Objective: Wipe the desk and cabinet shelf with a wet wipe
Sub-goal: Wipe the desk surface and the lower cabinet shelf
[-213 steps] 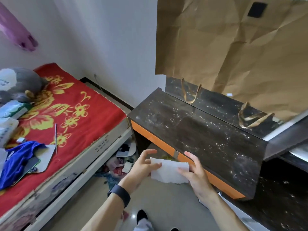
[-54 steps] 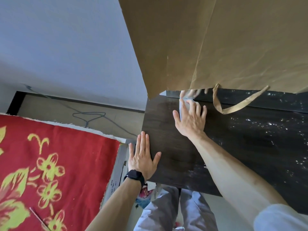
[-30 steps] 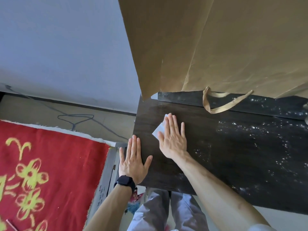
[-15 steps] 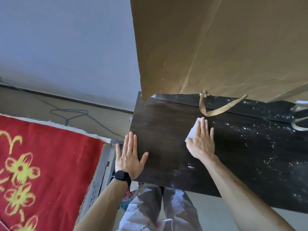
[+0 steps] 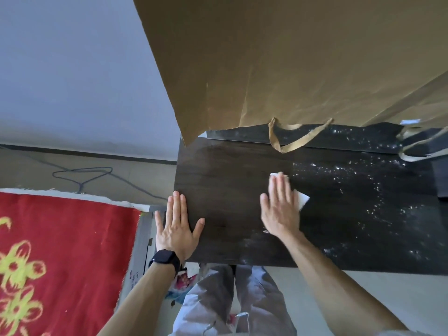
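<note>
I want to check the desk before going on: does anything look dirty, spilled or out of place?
Yes. White specks lie scattered over the right part of the desk, beyond the wet wipe under the right hand; the left part looks clean. The handle of a brown paper bag droops over the back edge.

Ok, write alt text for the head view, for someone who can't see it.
A person's right hand presses a white wipe flat on a dark desk, its left part clean, its right part speckled with white dust. The left hand lies flat on the desk's left edge; a brown paper bag fills the top.
</note>
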Motion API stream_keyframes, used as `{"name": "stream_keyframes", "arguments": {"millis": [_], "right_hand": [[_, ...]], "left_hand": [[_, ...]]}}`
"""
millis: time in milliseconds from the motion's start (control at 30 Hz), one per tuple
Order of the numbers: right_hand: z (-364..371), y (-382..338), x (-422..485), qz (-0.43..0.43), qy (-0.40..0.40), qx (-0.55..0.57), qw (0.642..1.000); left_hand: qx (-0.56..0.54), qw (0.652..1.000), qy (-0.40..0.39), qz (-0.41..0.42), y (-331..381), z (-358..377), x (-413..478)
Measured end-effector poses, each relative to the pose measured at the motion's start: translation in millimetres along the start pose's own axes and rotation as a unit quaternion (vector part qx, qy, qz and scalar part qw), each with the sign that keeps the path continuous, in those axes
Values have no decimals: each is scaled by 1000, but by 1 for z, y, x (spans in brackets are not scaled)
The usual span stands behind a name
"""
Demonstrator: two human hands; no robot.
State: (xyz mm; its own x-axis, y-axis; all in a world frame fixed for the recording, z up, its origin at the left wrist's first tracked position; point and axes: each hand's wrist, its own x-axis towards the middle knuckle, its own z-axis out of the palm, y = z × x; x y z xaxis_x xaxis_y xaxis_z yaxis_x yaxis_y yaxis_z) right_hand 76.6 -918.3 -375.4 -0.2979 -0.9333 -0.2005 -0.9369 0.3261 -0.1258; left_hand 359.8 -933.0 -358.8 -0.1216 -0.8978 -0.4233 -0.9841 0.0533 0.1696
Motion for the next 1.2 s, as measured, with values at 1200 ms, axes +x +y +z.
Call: {"name": "stream_keyframes", "arguments": {"millis": [1200], "right_hand": [[19,-137,-100,-116,-83,70,987]], "left_hand": [[31,996,-1,78,-31,7,-34]]}}
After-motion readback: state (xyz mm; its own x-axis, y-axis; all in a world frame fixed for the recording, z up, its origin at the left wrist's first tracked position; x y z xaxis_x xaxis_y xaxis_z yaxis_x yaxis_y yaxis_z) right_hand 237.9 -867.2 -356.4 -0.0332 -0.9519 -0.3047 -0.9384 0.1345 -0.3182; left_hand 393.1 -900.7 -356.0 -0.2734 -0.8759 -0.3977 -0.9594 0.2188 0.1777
